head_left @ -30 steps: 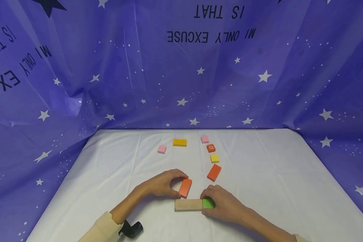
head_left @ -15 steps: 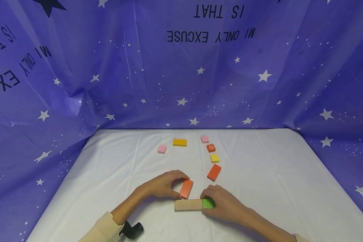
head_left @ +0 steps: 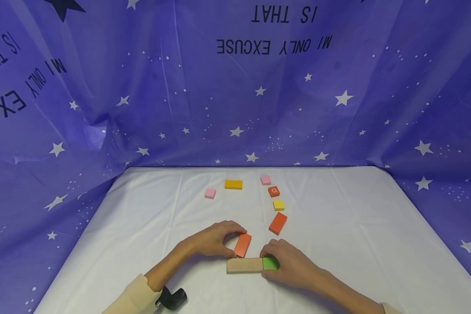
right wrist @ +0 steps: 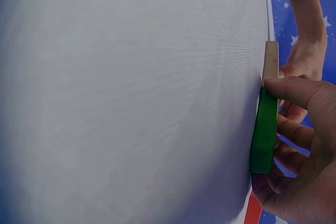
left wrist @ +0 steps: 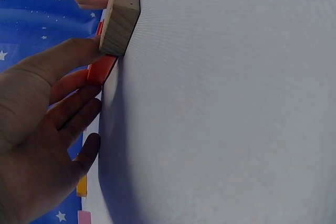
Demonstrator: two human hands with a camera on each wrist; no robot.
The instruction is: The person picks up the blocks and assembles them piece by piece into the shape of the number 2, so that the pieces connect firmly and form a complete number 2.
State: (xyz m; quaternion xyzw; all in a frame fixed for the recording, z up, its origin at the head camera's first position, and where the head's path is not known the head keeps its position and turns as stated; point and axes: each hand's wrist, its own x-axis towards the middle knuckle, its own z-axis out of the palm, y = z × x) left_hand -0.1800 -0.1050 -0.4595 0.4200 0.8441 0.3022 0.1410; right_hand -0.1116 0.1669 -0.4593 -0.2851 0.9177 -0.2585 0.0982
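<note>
My left hand pinches a flat orange-red block by its two ends, thumb at the near end and a finger at the far end. That block lies slanted just behind a plain wooden block; whether they touch I cannot tell. Pressed end to end against the wooden block's right side is a green block, partly hidden in the head view. My right hand grips the green block, its thumb on the near side by the joint and fingers on the far side.
Behind the hands lie a second orange-red block, a yellow block, a red block marked Q, pink blocks and a long amber block. A purple starry curtain hangs behind the white-covered table.
My left hand has shifted slightly to the right, sliding the orange-red block a little along behind the wooden one. The right hand keeps its place on the green block.
</note>
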